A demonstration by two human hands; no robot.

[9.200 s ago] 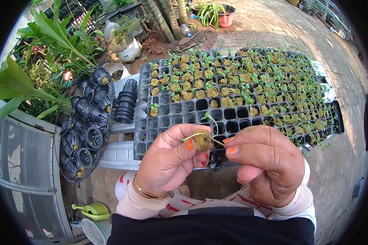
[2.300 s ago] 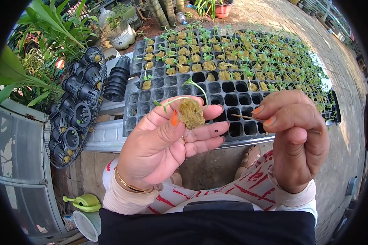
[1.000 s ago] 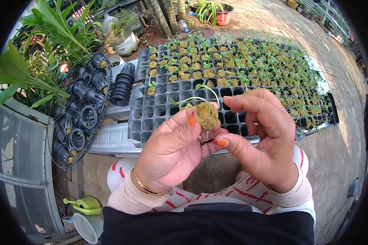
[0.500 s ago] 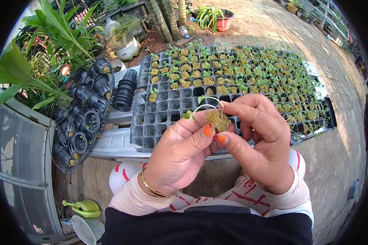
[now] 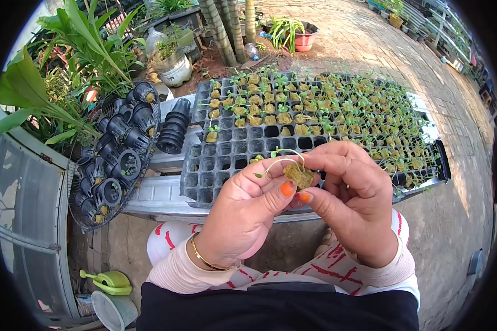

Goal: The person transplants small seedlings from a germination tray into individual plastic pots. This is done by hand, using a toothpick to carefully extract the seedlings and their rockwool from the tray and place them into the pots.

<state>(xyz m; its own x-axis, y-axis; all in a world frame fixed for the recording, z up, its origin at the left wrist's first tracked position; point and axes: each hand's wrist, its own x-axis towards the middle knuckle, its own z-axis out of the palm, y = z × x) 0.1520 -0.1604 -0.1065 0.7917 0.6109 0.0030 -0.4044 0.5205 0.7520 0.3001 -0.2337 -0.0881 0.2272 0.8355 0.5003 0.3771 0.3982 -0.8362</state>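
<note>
Between both hands, above the near edge of the seedling tray (image 5: 206, 179), is a seedling plug (image 5: 300, 175), a brownish-yellow clump with thin pale stems arching left to small green leaves. My left hand (image 5: 243, 212) is closed on the plug's left side, thumb on its front. From the right, my right hand (image 5: 353, 193) closes on it too, its thumb at the lower front and its index finger by the stems at the top. Parts of the fingers behind the plug are hidden. Many tray cells hold similar plugs with sprouts; several at the near left hold none.
Left of the tray lies a black mesh basket (image 5: 141, 185) of black net pots, beside a stack of black net pots (image 5: 174, 127). A green watering can (image 5: 113, 282) and a pale bucket (image 5: 114, 310) stand at lower left. Behind are a red-brown planter (image 5: 305, 39) and trunks (image 5: 218, 30).
Both hands still hold the seedling plug, which has turned slightly between the fingers. The view has shifted a little, so the tray and basket appear slightly lower and further right.
</note>
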